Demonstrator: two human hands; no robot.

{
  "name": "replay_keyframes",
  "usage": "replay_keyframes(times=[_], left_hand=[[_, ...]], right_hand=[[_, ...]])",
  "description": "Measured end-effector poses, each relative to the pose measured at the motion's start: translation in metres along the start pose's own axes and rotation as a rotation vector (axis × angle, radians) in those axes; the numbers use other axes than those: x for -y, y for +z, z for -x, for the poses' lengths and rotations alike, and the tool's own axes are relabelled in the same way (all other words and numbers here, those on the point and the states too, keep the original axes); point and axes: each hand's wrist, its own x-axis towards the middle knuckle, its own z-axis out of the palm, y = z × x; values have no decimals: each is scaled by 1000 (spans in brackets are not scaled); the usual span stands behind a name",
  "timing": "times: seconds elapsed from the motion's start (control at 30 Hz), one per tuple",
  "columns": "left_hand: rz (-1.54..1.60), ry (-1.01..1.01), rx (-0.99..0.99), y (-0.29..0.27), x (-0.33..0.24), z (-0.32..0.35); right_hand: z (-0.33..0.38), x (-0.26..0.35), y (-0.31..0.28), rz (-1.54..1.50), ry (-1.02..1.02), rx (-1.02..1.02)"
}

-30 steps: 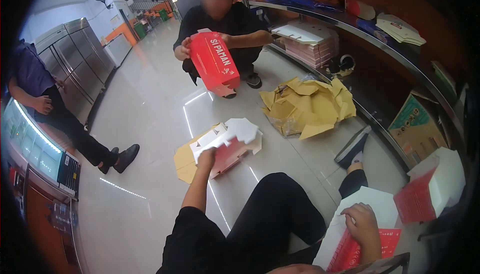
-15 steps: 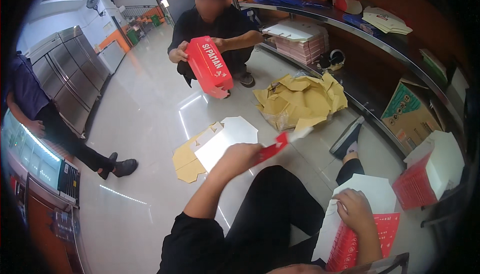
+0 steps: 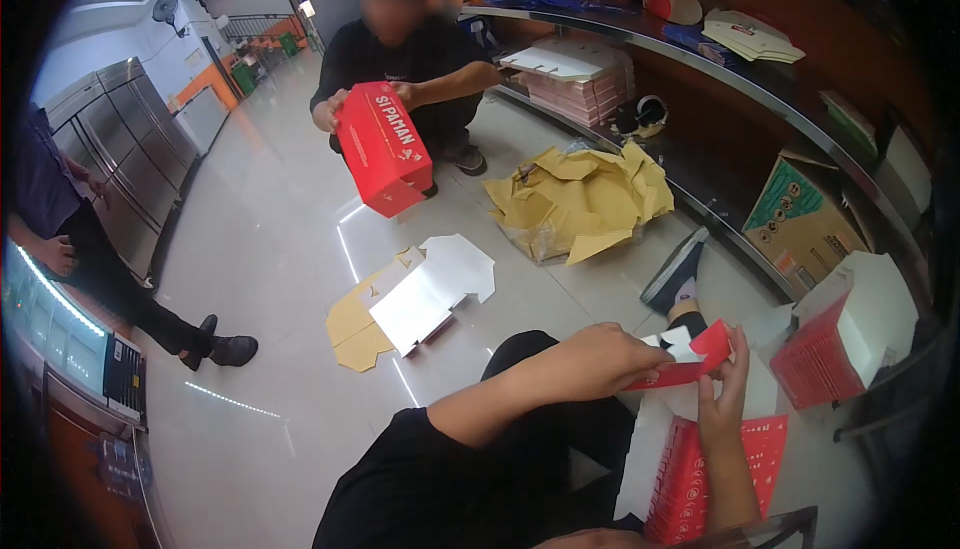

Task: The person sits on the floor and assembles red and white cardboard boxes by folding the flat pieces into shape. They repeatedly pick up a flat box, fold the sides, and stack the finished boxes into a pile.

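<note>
My left hand (image 3: 605, 364) is closed on one end of a red-and-white folding carton (image 3: 682, 377), held partly folded over my lap. The fingers of my right hand (image 3: 724, 389) grip the carton's raised red flap at the other end. Below my right forearm lies a stack of red-and-white carton blanks (image 3: 680, 494), partly hidden by that arm. On the floor ahead, a white carton blank (image 3: 430, 294) overlaps a tan cardboard piece (image 3: 362, 324).
Opposite squats a co-worker (image 3: 400, 69) holding a red box (image 3: 385, 149). Crumpled yellow paper (image 3: 580, 204) lies by the metal shelf (image 3: 700, 44). Right of me stands an open red-and-white box (image 3: 825, 359); behind it, a brown cardboard box (image 3: 800, 224). Another person (image 3: 60, 189) stands left.
My left hand has moved right with the carton, and my right hand has left the stack to grip its flap. The co-worker's box has turned, with its end now folded in.
</note>
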Motion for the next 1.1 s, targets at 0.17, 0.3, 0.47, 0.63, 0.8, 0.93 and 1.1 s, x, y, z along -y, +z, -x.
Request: replay_keyframes(times=[0.17,0.3,0.47,0.63,0.8,0.93,1.1], left_hand=[[-18,-132,-45,0,-4,-10],[49,-218,-109,7,11,-8],[-688,243,-799,40,12,-9],[570,-88,-121,89,-4,3],[1975,-410,-321,83,10,-14],[2063,-436,-488,78,21,-21],[2080,-519,-678,79,21,-27]], right_hand=[[-2,3,-3,-219,209,-93],[2,-23,0,-281,146,-123],[-6,-14,-3,-225,-95,-294],[-2,-14,-5,-238,-117,-437],[9,-9,-7,80,-312,-139],[6,11,-5,618,-601,316],[6,15,4,436,-249,455]])
